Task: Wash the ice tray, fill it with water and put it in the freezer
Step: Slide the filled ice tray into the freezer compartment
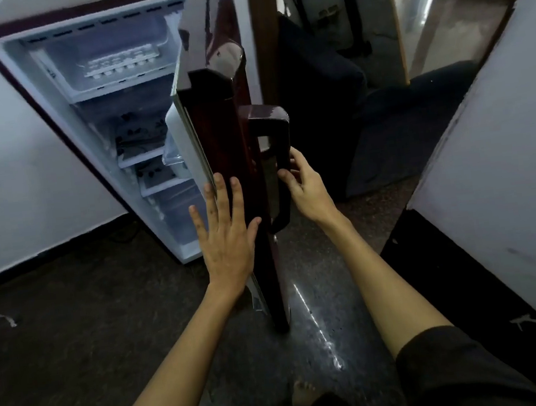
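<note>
A person's left hand (227, 237) lies flat, fingers spread, against the edge of a dark red fridge door (217, 115), while the right hand (304, 182) curls its fingers round the door handle (276, 155). Beyond the half-open door, the ice tray (121, 64) sits on the floor of the freezer compartment (105, 51) at the fridge's top.

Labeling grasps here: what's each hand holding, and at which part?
The right hand curls its fingers round the lower part of the fridge door handle. The left hand holds nothing; it lies flat, fingers straight, against the fridge door edge.
</note>
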Demonstrator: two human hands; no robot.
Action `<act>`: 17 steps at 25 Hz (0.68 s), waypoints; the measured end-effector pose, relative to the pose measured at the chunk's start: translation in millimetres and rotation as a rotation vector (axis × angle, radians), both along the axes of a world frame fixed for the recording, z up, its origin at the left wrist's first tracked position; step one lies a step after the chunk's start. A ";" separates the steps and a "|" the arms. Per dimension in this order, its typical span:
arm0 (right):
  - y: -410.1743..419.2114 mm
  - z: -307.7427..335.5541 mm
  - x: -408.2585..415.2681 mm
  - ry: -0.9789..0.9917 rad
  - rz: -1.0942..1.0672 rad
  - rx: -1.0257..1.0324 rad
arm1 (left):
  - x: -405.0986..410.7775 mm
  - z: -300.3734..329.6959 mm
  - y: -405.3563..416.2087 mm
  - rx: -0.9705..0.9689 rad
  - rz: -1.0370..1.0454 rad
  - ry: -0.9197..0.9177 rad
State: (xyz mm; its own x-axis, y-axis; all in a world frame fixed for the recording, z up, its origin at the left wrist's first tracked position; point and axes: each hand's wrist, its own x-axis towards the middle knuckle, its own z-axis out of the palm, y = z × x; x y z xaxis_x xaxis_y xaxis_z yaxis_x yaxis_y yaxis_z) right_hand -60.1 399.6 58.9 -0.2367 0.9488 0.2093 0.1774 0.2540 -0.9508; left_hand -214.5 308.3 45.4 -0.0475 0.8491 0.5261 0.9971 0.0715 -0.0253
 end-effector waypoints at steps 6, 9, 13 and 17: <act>-3.6 2.7 -62.8 -0.012 0.130 -0.015 | -55.0 10.3 -13.2 0.032 0.180 -0.066; -2.5 6.8 -91.6 0.001 0.163 0.001 | -82.2 11.5 -12.5 0.022 0.250 -0.148; 4.2 9.0 -129.8 -0.002 0.213 0.004 | -116.3 7.4 -14.0 0.006 0.329 -0.208; 13.4 12.8 -172.5 -0.028 0.241 0.020 | -153.7 3.9 -11.1 0.012 0.388 -0.264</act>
